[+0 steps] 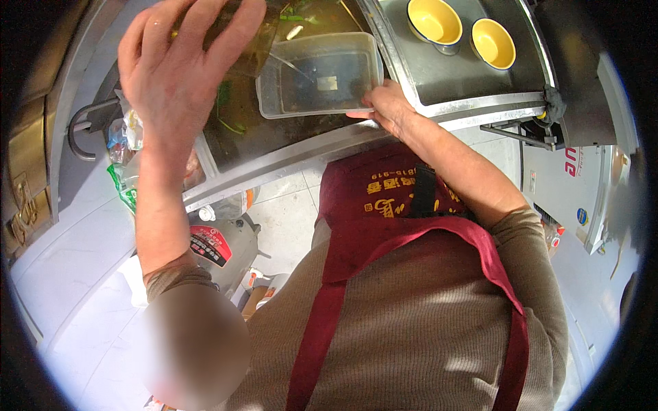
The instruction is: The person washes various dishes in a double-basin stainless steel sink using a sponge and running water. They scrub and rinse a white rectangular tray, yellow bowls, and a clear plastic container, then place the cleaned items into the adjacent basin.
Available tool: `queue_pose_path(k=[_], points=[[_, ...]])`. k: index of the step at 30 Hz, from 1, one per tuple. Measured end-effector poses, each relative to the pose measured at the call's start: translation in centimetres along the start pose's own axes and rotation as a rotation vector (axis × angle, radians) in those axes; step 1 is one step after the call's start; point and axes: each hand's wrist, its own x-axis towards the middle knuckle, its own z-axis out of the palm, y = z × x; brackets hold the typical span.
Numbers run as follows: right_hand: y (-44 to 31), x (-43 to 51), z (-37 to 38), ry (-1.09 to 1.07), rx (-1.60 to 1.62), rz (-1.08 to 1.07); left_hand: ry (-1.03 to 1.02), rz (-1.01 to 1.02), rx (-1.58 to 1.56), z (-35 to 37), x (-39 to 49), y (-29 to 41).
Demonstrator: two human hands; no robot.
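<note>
Raised at the upper left, my left hand (172,72) grips a dark-looking see-through container (254,49) from above; its fingers are spread and the fingertips are partly cut off. A thin pale streak runs from near that container over a rectangular clear plastic tub (293,95). My right hand (388,105) holds this tub by its right near corner. A small pale square shows on the tub's bottom. The tub is in a metal sink (247,149) with murky water, green leafy scraps and a small white piece (294,33).
Two yellow bowls (434,23) (493,45) stand on the metal surface to the right. Plastic bags (123,138) lie left of the sink, near a curved metal handle (77,131). Below are a plastic bottle (231,204) and a grey canister (231,241). A white appliance (560,190) stands at the right.
</note>
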Motion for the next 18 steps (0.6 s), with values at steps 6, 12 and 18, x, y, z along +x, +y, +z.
queue_pose_path(k=[6, 12, 18], points=[[0.3, 0.8, -0.6, -0.084, 0.050, 0.021, -0.087, -0.525, -0.749, 6.2, -4.2, 4.6], [0.4, 1.2, -0.5, -0.031, 0.047, 0.029, 0.046, -1.432, -1.472, 13.9, -10.9, 7.3], [0.4, 1.7, -0.7, 0.007, 0.105, 0.089, 0.254, -1.615, -1.353, 23.7, -18.1, -1.5]])
